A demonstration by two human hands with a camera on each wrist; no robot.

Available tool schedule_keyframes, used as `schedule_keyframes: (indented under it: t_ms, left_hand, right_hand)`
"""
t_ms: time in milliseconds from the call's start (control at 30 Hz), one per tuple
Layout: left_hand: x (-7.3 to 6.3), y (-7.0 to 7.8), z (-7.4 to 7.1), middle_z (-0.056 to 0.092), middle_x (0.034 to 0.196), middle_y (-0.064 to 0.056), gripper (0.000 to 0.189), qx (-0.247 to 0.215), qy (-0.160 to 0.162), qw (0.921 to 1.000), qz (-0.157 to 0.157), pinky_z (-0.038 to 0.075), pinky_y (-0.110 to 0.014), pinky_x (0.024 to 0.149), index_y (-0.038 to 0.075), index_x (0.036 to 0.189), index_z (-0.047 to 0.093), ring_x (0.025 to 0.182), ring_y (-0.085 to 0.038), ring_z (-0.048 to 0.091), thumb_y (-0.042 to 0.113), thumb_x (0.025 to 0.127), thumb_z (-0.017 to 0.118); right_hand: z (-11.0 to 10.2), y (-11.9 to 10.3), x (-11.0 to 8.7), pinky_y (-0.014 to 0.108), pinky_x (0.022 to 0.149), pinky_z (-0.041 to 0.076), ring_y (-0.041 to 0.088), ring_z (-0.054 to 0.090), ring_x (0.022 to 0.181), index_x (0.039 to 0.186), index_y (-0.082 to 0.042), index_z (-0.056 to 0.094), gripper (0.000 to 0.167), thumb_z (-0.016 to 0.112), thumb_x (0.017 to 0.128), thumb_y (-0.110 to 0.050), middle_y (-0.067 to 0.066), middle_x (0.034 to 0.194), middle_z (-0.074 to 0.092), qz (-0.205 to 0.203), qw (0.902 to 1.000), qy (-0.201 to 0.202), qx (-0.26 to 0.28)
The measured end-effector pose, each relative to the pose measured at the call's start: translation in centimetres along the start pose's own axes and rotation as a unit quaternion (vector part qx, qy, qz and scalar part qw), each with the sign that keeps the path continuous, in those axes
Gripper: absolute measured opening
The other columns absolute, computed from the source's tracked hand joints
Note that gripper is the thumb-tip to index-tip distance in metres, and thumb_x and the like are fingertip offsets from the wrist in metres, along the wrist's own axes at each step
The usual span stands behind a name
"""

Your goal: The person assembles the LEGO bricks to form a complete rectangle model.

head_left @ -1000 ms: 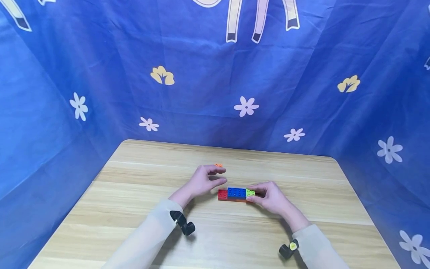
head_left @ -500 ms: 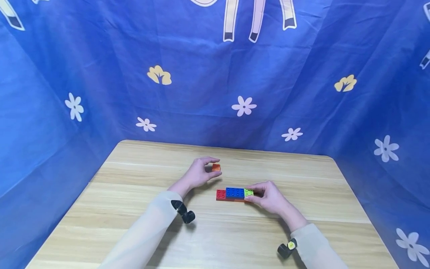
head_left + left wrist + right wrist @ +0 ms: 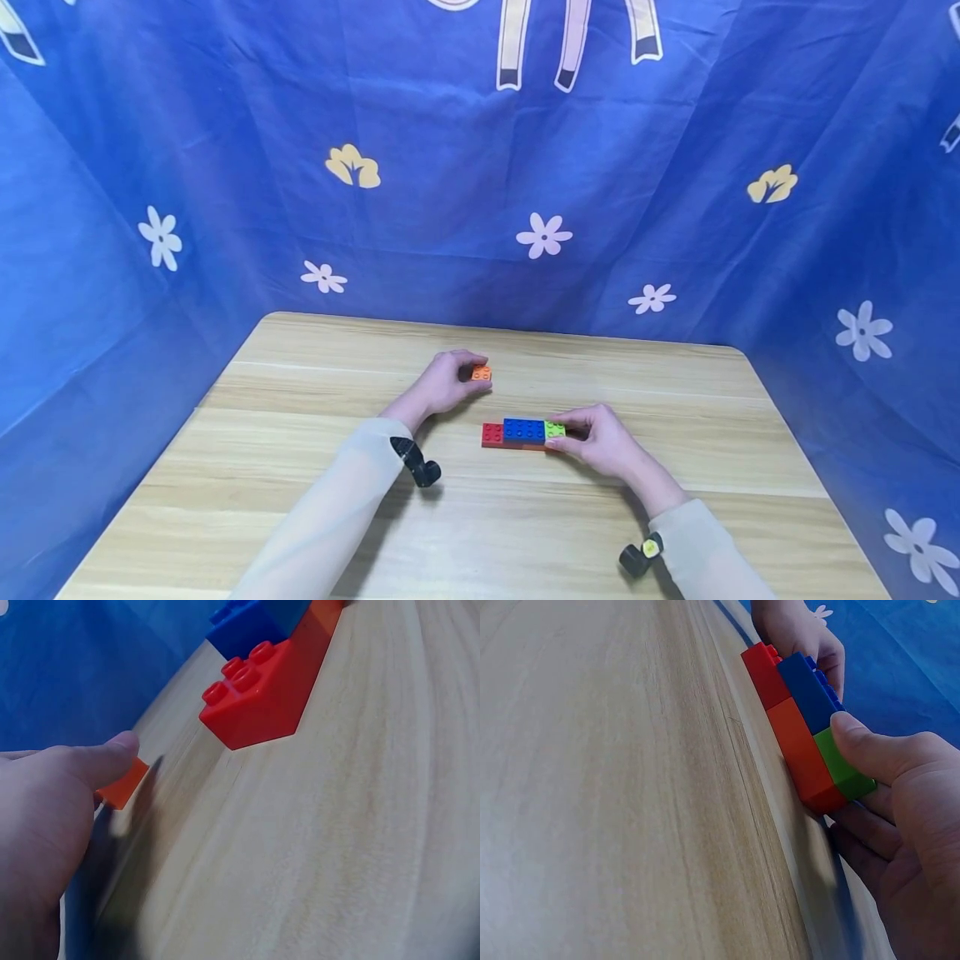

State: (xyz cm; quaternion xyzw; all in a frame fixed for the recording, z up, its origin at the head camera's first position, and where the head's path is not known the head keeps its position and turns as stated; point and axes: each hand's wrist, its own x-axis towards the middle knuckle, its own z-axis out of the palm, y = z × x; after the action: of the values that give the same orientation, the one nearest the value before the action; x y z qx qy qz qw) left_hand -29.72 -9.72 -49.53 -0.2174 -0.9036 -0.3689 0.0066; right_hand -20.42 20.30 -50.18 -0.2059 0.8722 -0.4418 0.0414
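My left hand point(image 3: 444, 383) pinches a small orange toy brick point(image 3: 482, 373) between thumb and fingers, just behind the joined bricks; the left wrist view has the thumb over this orange brick point(image 3: 125, 785). With thumb and fingers, my right hand point(image 3: 609, 443) grips the light green brick point(image 3: 554, 429) at the right end of the joined row. A blue brick point(image 3: 524, 430) sits beside the green one in the upper layer. Beneath them, in the right wrist view, run a red brick point(image 3: 766, 675) and an orange-red brick point(image 3: 804, 754). The red brick's studs show bare at the left end.
A wood-grain table point(image 3: 480, 517) carries the bricks. Blue patterned cloth point(image 3: 450, 208) hangs behind it and at both sides. Each wrist wears a small black camera, the left one point(image 3: 420, 467) and the right one point(image 3: 637, 558).
My left hand has moved back from beside the joined bricks to the small orange brick and has closed its thumb and fingers on it. The right hand keeps its hold.
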Motion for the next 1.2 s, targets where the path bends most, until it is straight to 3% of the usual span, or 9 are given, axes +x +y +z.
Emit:
schedule_keyframes:
  t_ms: [300, 500, 700, 967, 1200]
  left_hand:
    - [0.3, -0.5, -0.1, 0.062, 0.112, 0.001, 0.045, -0.003, -0.005, 0.9999, -0.013, 0.043, -0.030, 0.092, 0.012, 0.116, 0.065, 0.104, -0.016, 0.056, 0.037, 0.080, 0.073]
    - [0.3, -0.5, -0.2, 0.063, 0.105, 0.003, 0.044, -0.005, -0.004, 0.9999, -0.012, 0.045, -0.029, 0.087, 0.012, 0.115, 0.066, 0.096, -0.013, 0.057, 0.038, 0.080, 0.073]
    - [0.1, -0.3, -0.3, 0.065, 0.100, 0.005, 0.041, -0.010, 0.010, 0.9999, 0.004, 0.047, -0.029, 0.081, 0.014, 0.112, 0.068, 0.089, -0.010, 0.058, 0.038, 0.079, 0.073]
    - [-0.4, 0.2, -0.7, 0.063, 0.097, 0.011, 0.038, -0.009, 0.007, 0.9993, 0.037, 0.048, -0.024, 0.077, 0.016, 0.111, 0.068, 0.084, -0.004, 0.059, 0.038, 0.080, 0.072]
    - [-1.3, 1.2, -1.4, 0.063, 0.101, 0.009, 0.038, -0.027, -0.003, 0.9975, 0.065, 0.050, -0.029, 0.082, 0.014, 0.112, 0.067, 0.091, -0.008, 0.060, 0.034, 0.080, 0.073]
  right_hand:
    - [0.0, 0.2, 0.0, 0.031, 0.087, 0.048, 0.008, 0.061, 0.099, 0.107, -0.028, 0.070, 0.036, 0.076, 0.074, -0.042, -0.009, 0.104, 0.067, -0.003, 1.0000, -0.001, 0.004]
    - [-0.1, -1.2, -0.2, 0.038, 0.089, 0.047, 0.012, 0.061, 0.100, 0.107, -0.019, 0.071, 0.035, 0.078, 0.075, -0.030, -0.002, 0.105, 0.067, 0.012, 0.9997, 0.004, 0.022]
    - [0.1, 0.0, 0.1, 0.032, 0.087, 0.048, 0.006, 0.061, 0.097, 0.105, -0.029, 0.070, 0.035, 0.078, 0.072, -0.040, -0.010, 0.103, 0.067, 0.010, 0.9998, 0.008, 0.018]
    - [0.0, -0.1, 0.1, 0.030, 0.084, 0.049, 0.004, 0.062, 0.094, 0.105, -0.028, 0.071, 0.034, 0.077, 0.074, -0.039, -0.013, 0.101, 0.068, -0.001, 0.9998, 0.005, 0.018]
    - [0.1, 0.0, 0.1, 0.034, 0.085, 0.049, 0.007, 0.062, 0.095, 0.105, -0.027, 0.070, 0.035, 0.078, 0.073, -0.037, -0.010, 0.102, 0.067, 0.006, 0.9996, 0.005, 0.028]
